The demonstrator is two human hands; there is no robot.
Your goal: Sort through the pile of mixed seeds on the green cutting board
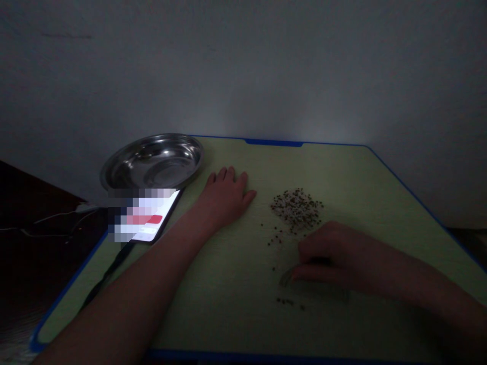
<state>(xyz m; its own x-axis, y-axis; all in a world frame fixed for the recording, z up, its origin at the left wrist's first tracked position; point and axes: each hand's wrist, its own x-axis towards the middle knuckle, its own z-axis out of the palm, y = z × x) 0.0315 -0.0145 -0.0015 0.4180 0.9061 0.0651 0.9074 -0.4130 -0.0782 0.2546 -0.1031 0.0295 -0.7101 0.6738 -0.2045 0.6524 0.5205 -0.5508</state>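
On the pale green tabletop (228, 304) lies a heap of small grains (297, 209), dark ones mixed with whitish ones. My left hand (226, 197) rests palm down to the left of the heap, fingers spread, holding nothing. My right hand (323, 253) is closed just below the heap, thumb and fingers drawn together. Beside its fingertips shows a faint, curved, see-through thing (286, 276), mostly covered by the hand and too dim to name. A few stray dark grains (291, 302) lie in front of it, and others are scattered to its left.
A shiny metal basin (155, 162) stands at the table's back left. A lit phone (152, 228), partly blurred out, lies before it, with a dark strap (108, 274) next to it. White cables (53, 218) run at the left. Behind the blue table edge (274, 143) rises a grey wall (243, 66).
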